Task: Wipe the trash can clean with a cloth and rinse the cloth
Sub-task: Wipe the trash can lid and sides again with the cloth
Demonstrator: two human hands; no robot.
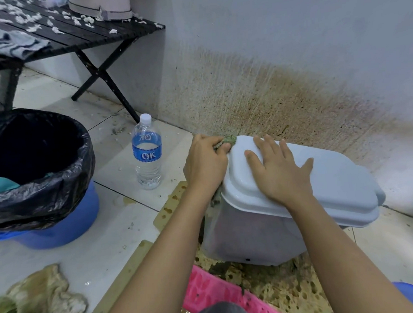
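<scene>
Head view: one can (240,233), lid closed, is shown on a stained mat (274,286), close to a stained wall (269,93).
Lid (340,180): white, stepped, seated over the can's pale body.
Cloth (231,140): green and bunched, pressed to the lid's far left corner; most of it is hidden under the fingers.
Left hand (204,164): fingers are curled round the cloth, which is gripped against the lid's edge.
Right hand (280,170): laid flat on the lid top, fingers straight and spread. Nothing is grasped; the can is only steadied.
Step in hand: the lid's left rim and corner are judged to be under wiping. The body and the rinse are judged not yet done.
Stroke: the cloth is best drawn along the rim in one direction and worked into the step under the lip, where dirt is likely lodged.
Steadying: downward pressure from the flat palm is advised, so that the light can is not pushed to the wall or slid on the mat.
Cloth care: a clean face should be folded out once soiled. Contact with the wall and mat is to be avoided.
Rinse: a bottle (147,154) stands near the can on its left. No other water source can be made out.
</scene>
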